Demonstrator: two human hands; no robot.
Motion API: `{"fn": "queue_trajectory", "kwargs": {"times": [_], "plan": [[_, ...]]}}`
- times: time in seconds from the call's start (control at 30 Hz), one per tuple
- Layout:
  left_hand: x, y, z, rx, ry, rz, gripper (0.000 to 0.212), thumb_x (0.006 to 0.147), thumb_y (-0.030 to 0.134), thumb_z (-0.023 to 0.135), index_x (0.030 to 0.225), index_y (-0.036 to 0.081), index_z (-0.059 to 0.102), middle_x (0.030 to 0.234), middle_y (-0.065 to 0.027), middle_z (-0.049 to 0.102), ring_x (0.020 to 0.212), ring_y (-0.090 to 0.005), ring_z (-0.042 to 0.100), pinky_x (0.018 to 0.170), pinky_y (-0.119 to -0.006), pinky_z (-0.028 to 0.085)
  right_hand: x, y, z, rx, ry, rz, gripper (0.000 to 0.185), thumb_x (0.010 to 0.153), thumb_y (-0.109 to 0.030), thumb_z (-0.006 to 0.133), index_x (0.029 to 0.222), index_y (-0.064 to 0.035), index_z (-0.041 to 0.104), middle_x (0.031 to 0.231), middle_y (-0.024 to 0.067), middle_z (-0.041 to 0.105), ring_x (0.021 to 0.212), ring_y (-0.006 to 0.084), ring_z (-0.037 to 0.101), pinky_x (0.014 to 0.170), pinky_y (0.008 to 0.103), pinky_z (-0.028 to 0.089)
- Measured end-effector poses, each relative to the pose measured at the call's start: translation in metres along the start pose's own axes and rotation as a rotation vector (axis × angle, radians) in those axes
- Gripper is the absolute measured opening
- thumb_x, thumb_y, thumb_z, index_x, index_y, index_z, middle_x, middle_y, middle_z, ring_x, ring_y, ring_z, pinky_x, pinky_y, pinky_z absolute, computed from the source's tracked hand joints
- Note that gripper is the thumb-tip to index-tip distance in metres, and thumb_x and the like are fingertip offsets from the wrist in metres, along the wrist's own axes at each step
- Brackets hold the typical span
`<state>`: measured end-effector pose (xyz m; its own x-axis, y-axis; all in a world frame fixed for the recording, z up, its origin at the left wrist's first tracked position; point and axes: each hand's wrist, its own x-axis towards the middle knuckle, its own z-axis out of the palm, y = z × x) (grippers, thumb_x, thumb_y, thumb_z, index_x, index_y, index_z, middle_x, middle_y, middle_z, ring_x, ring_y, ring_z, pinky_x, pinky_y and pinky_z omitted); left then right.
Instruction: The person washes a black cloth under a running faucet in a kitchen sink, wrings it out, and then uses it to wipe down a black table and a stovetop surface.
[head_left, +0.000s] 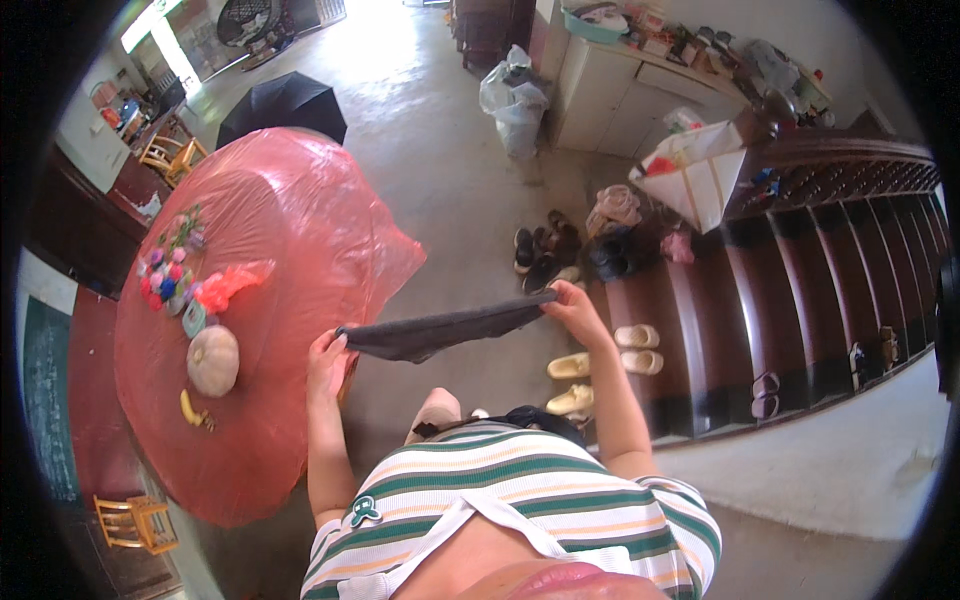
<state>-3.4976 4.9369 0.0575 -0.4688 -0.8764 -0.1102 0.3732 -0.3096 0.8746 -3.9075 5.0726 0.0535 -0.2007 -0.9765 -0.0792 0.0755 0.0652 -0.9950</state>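
A dark grey piece of cloth (446, 328) is stretched between my two hands in front of my body, its lower edge sagging. My left hand (328, 358) pinches one end, beside the edge of a round table (262, 457) covered with red plastic film. The other end, slightly higher in the picture, is gripped by my right hand (574, 311), near shoes on the floor. On the table are a pale pumpkin (213, 361), a banana (189, 407), a roll of tape or similar ring (193, 319), a red plastic bag (225, 288) and artificial-looking flowers (166, 277).
Several shoes (541, 259) and yellow slippers (570, 366) lie by a dark staircase (660, 300) on the right. An open black umbrella (289, 105) stands behind the table. Further back are a filled plastic bag (516, 109) and a cluttered white cabinet (615, 94).
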Motion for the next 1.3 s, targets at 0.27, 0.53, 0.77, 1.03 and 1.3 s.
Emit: {"fn": "queue_trajectory", "kwargs": {"times": [0.27,0.53,0.77,1.03,1.3], "plan": [[0.217,0.074,-0.003,0.569,-0.026,0.226,0.010,0.072,0.000,0.062,0.081,-0.005,0.063,0.083,-0.0044,0.059,0.080,-0.0111,0.052,0.076,-0.023,0.039,0.214,-0.078,-0.050,-0.084,0.080,-0.109,0.013,0.077,0.000,0.060,0.082,-0.0054,0.050,0.066,-0.0039,0.053,0.059,0.0028,0.048,0.049,0.0184,0.038],[0.547,0.195,0.069,-0.129,-0.241,0.049,0.060,0.081,0.051,0.050,0.114,0.001,0.051,0.110,-0.0097,0.057,0.103,-0.0232,0.052,0.091,-0.039,0.039,0.501,-0.202,-0.096,0.463,-0.080,-0.283,0.058,0.085,-0.053,0.033,0.115,-0.0054,0.046,0.108,0.0090,0.055,0.096,0.0195,0.053,0.083,0.0341,0.041],[0.743,0.085,0.050,-0.266,-0.201,-0.582,0.061,0.084,0.052,0.043,0.108,-0.002,0.054,0.110,-0.0131,0.057,0.101,-0.0246,0.054,0.091,-0.040,0.039,0.654,-0.066,-0.125,0.644,-0.083,0.281,0.074,0.080,-0.062,0.040,0.121,-0.0008,0.045,0.122,0.0064,0.050,0.109,0.0190,0.048,0.093,0.0350,0.036],[0.999,0.035,-0.039,0.049,-0.005,-0.647,0.026,0.070,0.003,0.058,0.096,-0.001,0.056,0.088,-0.0114,0.061,0.081,-0.0251,0.060,0.077,-0.038,0.049,0.958,-0.023,-0.191,-0.081,-0.033,0.437,0.039,0.067,-0.015,0.070,0.097,0.0032,0.052,0.094,0.0099,0.056,0.081,0.0175,0.053,0.071,0.0301,0.043],[1.114,0.096,-0.147,0.039,0.262,-0.327,0.013,0.071,0.007,0.051,0.082,0.002,0.056,0.075,-0.0033,0.057,0.070,-0.0175,0.058,0.060,-0.029,0.047,1.245,-0.079,-0.126,-0.143,-0.417,0.268,0.033,0.070,-0.009,0.064,0.099,0.0045,0.056,0.095,0.0072,0.061,0.088,0.0155,0.054,0.080,0.0278,0.042]]}}
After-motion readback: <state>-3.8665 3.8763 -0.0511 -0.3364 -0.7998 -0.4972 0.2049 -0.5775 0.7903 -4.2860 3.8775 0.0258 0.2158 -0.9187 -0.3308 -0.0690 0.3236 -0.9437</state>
